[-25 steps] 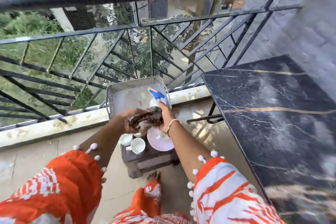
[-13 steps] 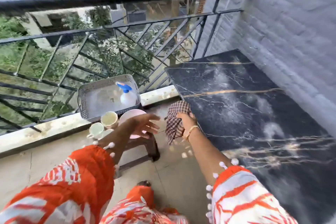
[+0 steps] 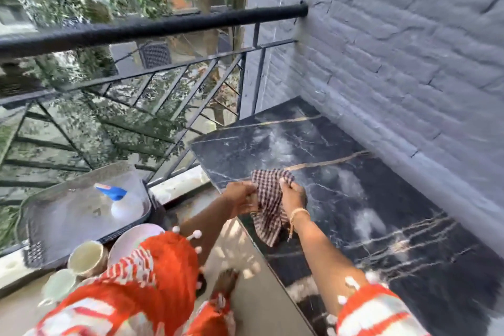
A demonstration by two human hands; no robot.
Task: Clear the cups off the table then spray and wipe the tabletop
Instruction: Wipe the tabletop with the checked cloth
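Note:
A checked brown-and-white cloth (image 3: 268,204) hangs over the near-left edge of the black marble tabletop (image 3: 368,185). My left hand (image 3: 240,196) grips its left side and my right hand (image 3: 293,194) grips its right side. The tabletop bears pale wet streaks and no cups. Two cups (image 3: 86,258) (image 3: 58,285) and a pink plate (image 3: 131,239) sit low at the left, partly hidden by my orange sleeve. A spray bottle (image 3: 120,200) with a blue trigger lies in the grey tray (image 3: 41,226).
A black metal railing (image 3: 152,27) runs along the balcony's far side. A grey brick wall (image 3: 395,63) borders the table on the right. My foot (image 3: 225,282) stands on the tiled floor beside the table.
My right hand carried the cloth from the stool up onto the table's edge. My left hand left the plate and took hold of the cloth's other side. The view swung right.

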